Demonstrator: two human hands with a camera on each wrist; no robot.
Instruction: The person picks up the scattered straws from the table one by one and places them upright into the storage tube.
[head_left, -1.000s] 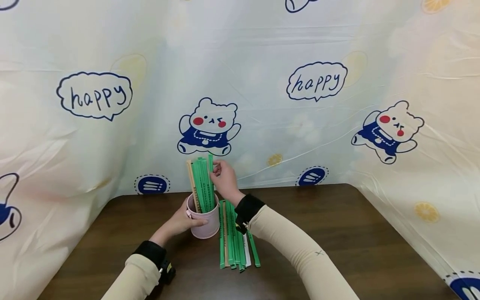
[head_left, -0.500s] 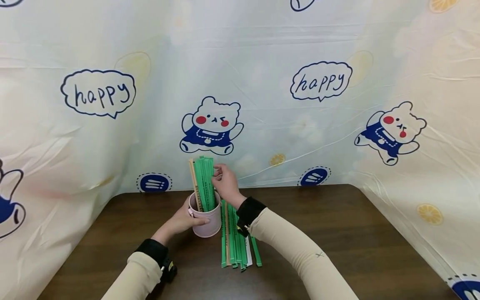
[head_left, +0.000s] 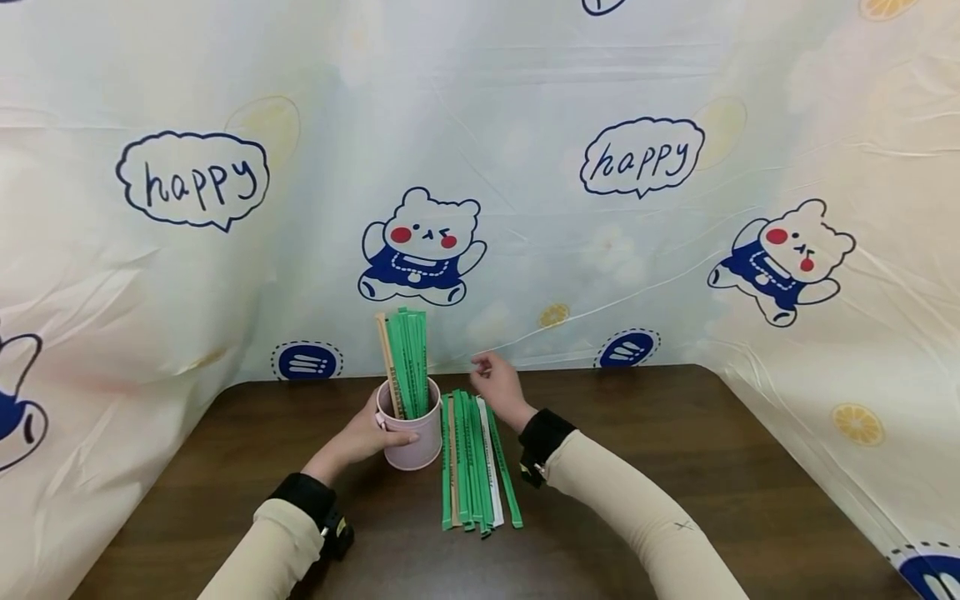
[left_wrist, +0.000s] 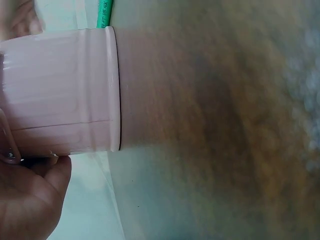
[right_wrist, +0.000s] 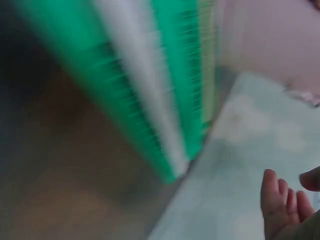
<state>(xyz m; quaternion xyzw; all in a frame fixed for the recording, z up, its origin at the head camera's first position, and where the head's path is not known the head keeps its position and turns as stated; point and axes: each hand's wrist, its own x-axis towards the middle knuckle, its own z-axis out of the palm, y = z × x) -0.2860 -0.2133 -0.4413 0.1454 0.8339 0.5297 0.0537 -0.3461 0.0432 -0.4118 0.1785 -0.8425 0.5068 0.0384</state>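
My left hand (head_left: 354,435) holds a pink metal pail (head_left: 414,447) upright on the table, thumb along its front; the left wrist view shows fingers at the pail's side (left_wrist: 60,95). Out of the pail rise several slim wrapped green sticks (head_left: 409,358) printed with dark text, and a tan one (head_left: 387,358) at the left. To the right of the pail a row of similar sticks (head_left: 465,467) lies on the table, mostly green, with a tan and a white one. Over their far end hovers my right hand (head_left: 501,390), holding nothing, thumb and fingers apart in the right wrist view.
The dark wooden table (head_left: 675,467) reaches back to a pale printed cloth (head_left: 525,167) that hangs behind it and along both sides. Each wrist wears a black band (head_left: 303,496) with a small camera.
A green stick held by my right hand a second ago now stands in the pail with the others. My right hand has let go and moved right and down, over the lying sticks.
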